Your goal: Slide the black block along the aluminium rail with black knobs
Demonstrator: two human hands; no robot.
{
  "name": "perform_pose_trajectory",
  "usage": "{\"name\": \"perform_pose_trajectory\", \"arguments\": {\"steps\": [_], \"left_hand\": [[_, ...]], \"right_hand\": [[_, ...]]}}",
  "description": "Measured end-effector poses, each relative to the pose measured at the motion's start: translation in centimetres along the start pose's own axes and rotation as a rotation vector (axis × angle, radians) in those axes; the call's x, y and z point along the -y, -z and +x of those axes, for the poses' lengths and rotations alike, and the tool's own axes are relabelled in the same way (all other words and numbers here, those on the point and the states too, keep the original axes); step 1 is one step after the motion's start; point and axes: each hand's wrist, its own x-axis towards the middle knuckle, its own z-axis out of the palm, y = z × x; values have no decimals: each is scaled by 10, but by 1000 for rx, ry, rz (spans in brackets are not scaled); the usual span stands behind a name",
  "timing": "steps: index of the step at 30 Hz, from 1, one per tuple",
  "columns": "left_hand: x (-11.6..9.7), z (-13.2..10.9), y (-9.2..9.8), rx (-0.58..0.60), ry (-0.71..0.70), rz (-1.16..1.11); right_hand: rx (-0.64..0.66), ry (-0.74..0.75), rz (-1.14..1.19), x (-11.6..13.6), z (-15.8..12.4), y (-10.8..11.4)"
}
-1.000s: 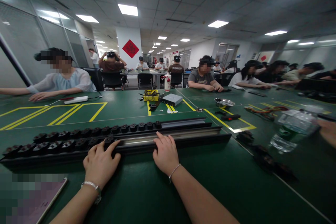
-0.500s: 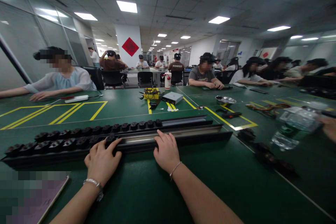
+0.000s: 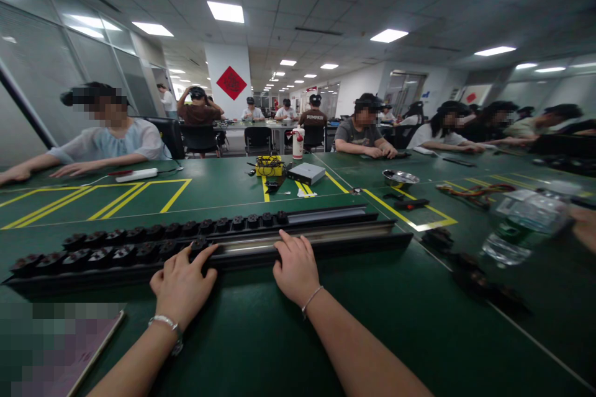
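Note:
A long black metal rail [image 3: 367,245] lies across the green table in front of me. Round black socket modules [image 3: 101,255] with prongs or slots on top sit in a row along its left part; the right part shows a bare shiny channel. My left hand [image 3: 181,285] rests on the rail's near edge by the last modules, fingers spread, thumb apart. Its fingers partly hide the modules there. My right hand [image 3: 297,268] lies over the bare channel's near edge, fingers stretched forward and touching the rail. Behind runs a second rail [image 3: 335,216] with a similar row of modules [image 3: 172,229].
At front left lies a pinkish flat item [image 3: 93,353], partly blurred out. To the right are a water bottle [image 3: 512,236], dark parts [image 3: 475,276] and a metal bowl [image 3: 400,178]. A grey box [image 3: 306,172] and yellow box [image 3: 269,165] stand beyond. Co-workers sit around the table.
My hands and the rails stay almost in place. At the left, a co-worker's hand has moved into view on the table edge.

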Motion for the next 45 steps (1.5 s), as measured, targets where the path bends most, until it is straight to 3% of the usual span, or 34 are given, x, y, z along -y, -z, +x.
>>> {"name": "perform_pose_trajectory", "arguments": {"steps": [45], "left_hand": [[-1, -2, 2, 4, -23, -21]], "right_hand": [[5, -8, -20, -1, 0, 3]]}}
